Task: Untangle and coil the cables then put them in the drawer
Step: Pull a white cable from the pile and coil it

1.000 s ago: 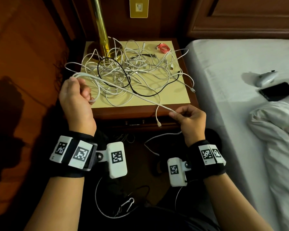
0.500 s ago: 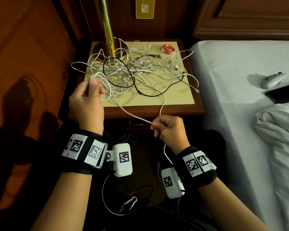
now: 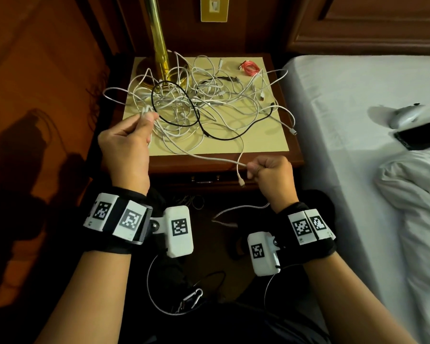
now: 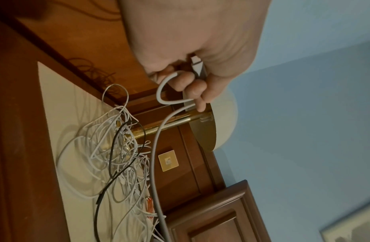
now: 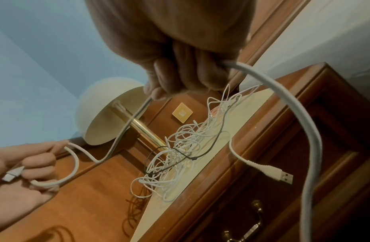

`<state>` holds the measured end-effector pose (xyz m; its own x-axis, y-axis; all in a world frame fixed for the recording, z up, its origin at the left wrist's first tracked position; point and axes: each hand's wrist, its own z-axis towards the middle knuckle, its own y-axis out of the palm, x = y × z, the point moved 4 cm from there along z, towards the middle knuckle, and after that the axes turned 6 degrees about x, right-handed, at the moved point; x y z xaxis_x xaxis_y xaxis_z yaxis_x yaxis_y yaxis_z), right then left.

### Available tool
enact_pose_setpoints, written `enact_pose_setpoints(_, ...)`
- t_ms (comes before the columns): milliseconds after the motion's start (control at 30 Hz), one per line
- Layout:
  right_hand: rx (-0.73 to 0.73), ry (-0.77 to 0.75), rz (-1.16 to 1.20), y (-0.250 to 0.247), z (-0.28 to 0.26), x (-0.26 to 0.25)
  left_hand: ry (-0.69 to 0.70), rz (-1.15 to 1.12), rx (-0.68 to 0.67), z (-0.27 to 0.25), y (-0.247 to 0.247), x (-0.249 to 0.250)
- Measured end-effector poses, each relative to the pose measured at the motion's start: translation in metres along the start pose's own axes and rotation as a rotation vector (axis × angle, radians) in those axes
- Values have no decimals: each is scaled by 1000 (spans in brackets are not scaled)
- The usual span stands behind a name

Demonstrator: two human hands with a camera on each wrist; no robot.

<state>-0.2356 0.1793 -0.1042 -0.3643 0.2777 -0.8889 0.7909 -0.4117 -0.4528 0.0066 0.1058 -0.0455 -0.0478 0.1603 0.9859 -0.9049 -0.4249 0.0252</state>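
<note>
Cables (image 3: 204, 105) lie in a loose tangle on the bench (image 3: 263, 147), mostly white strands with one black cable (image 3: 176, 100) looping through them, all crowded round the foot of a brass lamp (image 3: 160, 45). A small red coil (image 3: 250, 68) sits apart near the back edge. One white cable (image 3: 209, 158) has been drawn out of the heap and stretches between both hands. The left hand (image 3: 127, 145), raised over the bench's left front corner, pinches a loop of it with its plug (image 4: 197, 67) tucked against the curled fingers. The right hand (image 3: 271, 178) is fisted round the same cable in front of the bench, above the drawer (image 5: 283, 172), which is closed. A loose USB end (image 5: 283, 176) dangles beside it. On the bed (image 3: 358, 170) to the right rests a dark phone (image 3: 420, 139).
</note>
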Motion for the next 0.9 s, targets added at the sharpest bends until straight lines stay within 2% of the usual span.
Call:
enact_pose_setpoints(67, -21, 37, 27, -5, 0, 1, 24, 17, -11, 1, 2, 1)
enact_pose_setpoints(133, -101, 5, 85, -7, -5, -4, 51, 58, -47, 1, 6, -2)
enact_pose_setpoints(267, -431, -40, 352, -4, -21, -22, 113, 164, -184, -10, 20, -14)
enact_pose_setpoints(333, -496, -19, 530, -5, -22, -26, 101, 123, -279, -19, 27, -17)
enact_pose_setpoints(500, -507, 25, 867, -13, -18, -39, -147, -122, -554, -47, 41, -21)
enact_pose_setpoints(567, -467, 32, 907, -15, -14, -45, -242, -187, -633, -57, 46, -22)
enact_pose_setpoints(767, -292, 23, 772, -18, -4, -56, -442, -377, -744, -75, 56, -19)
enact_pose_setpoints(900, -141, 64, 746, -19, 0, -56, -505, -432, -729, -77, 58, -13)
